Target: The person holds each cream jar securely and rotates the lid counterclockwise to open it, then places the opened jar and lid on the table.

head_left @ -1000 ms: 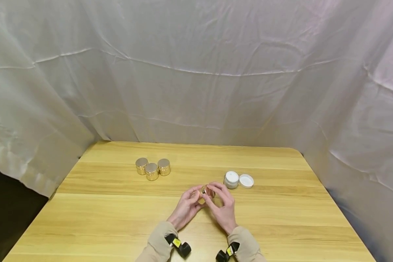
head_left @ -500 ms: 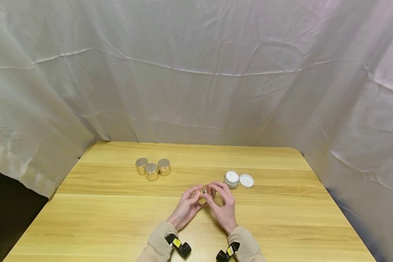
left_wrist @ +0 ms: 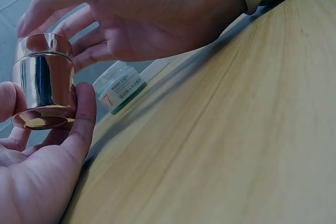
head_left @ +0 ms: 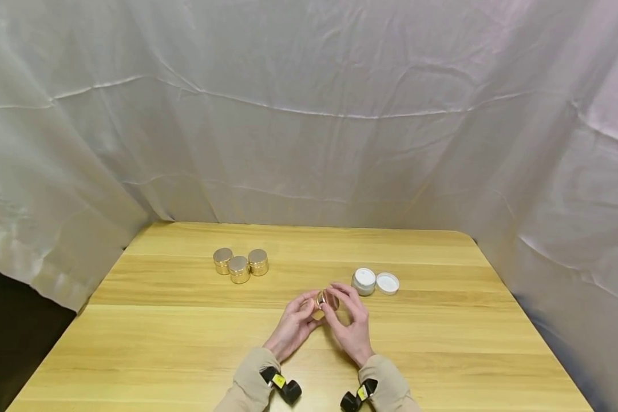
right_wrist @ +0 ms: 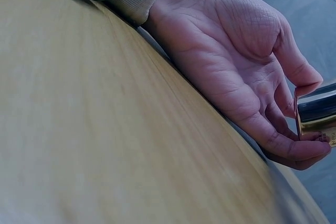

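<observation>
Where the hands meet: I have one gold jar tilted between them, apparently lifted off the wood, just below centre in the head view.
Left hand: fingers and thumb pinch one end of that jar.
Right hand: fingers and thumb pinch the opposite end, nearer the seam.
Two-ended grip: I judge that it steadies slick, mirror-like metal.
Gold trio: from the held jar, at ten o'clock, closed, upright and close-set, presumably grouped to leave working room.
Pale jar: at two o'clock, upright, uncapped, printed "Water Light".
White lid: just beside the pale jar at its three o'clock, seemingly underside up, perhaps to spare its inner face.
Bench: light wood, grain running three to nine o'clock.
Grey drape: wrinkled cloth around the bench, likely screening off the room; a dark gap shows at eight o'clock.
</observation>
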`<action>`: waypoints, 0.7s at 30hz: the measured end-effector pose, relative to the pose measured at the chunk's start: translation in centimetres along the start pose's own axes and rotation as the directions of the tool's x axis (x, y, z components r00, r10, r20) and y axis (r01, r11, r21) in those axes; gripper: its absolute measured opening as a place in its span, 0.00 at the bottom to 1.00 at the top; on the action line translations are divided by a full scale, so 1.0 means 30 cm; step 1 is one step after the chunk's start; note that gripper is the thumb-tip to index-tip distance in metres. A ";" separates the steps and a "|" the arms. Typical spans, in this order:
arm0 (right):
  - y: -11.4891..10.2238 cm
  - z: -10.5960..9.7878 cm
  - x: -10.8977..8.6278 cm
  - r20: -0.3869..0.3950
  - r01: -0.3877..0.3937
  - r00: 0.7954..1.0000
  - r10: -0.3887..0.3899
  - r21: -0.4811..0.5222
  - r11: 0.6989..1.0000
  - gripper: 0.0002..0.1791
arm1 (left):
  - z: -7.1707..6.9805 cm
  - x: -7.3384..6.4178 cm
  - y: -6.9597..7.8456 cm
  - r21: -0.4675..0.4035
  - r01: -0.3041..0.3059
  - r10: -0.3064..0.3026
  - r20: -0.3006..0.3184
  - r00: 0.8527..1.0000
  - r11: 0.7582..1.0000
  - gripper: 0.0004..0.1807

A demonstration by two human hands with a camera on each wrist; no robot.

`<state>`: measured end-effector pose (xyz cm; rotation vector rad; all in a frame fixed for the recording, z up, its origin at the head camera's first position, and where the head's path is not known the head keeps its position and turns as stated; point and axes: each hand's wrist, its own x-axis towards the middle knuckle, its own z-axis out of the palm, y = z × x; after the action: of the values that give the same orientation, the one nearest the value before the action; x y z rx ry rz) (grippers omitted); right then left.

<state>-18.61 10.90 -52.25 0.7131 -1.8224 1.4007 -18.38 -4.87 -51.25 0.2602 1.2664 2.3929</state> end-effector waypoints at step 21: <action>-0.005 0.000 -0.002 0.018 -0.020 1.000 0.019 0.058 0.998 0.24 | 0.001 -0.001 -0.002 -0.016 -0.006 0.006 -0.002 1.000 1.000 0.20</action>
<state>-18.46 10.87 -52.23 0.7413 -1.8131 1.4702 -18.33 -4.84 -51.27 0.2578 1.2483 2.4080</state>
